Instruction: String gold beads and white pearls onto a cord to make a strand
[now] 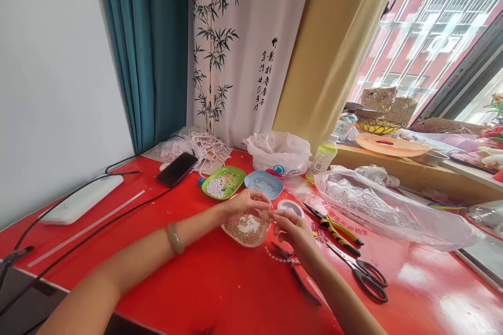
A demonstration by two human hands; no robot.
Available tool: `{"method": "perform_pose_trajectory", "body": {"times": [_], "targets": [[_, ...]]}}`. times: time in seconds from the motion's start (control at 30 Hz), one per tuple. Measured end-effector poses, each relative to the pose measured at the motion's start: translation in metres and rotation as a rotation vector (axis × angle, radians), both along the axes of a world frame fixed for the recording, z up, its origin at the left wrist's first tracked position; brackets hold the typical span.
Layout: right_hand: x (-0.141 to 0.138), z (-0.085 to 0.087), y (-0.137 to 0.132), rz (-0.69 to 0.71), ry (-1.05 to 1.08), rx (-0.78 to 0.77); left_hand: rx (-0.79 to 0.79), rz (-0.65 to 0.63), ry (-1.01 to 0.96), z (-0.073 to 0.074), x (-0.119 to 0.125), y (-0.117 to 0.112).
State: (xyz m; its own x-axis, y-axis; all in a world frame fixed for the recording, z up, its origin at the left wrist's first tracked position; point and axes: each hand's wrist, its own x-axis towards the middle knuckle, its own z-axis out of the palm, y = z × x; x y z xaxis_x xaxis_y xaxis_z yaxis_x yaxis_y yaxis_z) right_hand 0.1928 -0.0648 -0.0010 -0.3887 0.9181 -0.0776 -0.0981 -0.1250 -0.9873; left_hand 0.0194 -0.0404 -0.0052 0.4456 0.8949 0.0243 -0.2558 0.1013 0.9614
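Note:
My left hand (248,205), a bangle (175,238) on its wrist, pinches its fingertips together above a dish (240,241) of gold-coloured beads. Close against it, the fingers of my right hand (294,229) are pinched too. Whatever lies between the fingertips is too small to name. Below my right hand, a short string of pearl beads (280,258) curves on the red table, beside dark-handled pliers (301,282) partly hidden by that hand. A round white spool (293,206) sits just behind the right fingers.
Behind the hands stand a green dish (238,174) and a blue dish (278,189) of beads. Yellow-black pliers (338,230) and scissors (363,275) lie right, near a plastic bag (393,214). A bottle (322,159), white bag (279,152), phone (176,169) and cable (118,219) surround them.

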Motion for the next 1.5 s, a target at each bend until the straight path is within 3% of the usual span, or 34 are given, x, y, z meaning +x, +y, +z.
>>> {"method": "perform_pose_trajectory", "body": {"times": [0.43, 0.67, 0.8, 0.97, 1.23, 1.5], "targets": [[-0.002, 0.007, -0.005, 0.057, -0.063, 0.015, 0.085, 0.076, 0.106, 0.003, 0.004, -0.004], [0.000, 0.003, 0.000, 0.029, -0.032, 0.022, 0.213, 0.183, 0.276, 0.012, -0.016, 0.010], [0.000, -0.001, 0.003, 0.005, -0.023, 0.023, 0.281, 0.037, 0.509, 0.011, -0.030, 0.018], [0.000, -0.003, 0.003, 0.002, -0.030, 0.026, 0.350, -0.119, 0.780, -0.006, -0.028, 0.019], [0.000, -0.002, 0.002, 0.000, -0.038, 0.022, 0.494, -0.097, 1.025, -0.012, -0.021, 0.014], [-0.001, 0.002, 0.001, -0.004, -0.056, 0.030, 0.500, -0.092, 1.009, -0.015, -0.022, 0.015]]}}
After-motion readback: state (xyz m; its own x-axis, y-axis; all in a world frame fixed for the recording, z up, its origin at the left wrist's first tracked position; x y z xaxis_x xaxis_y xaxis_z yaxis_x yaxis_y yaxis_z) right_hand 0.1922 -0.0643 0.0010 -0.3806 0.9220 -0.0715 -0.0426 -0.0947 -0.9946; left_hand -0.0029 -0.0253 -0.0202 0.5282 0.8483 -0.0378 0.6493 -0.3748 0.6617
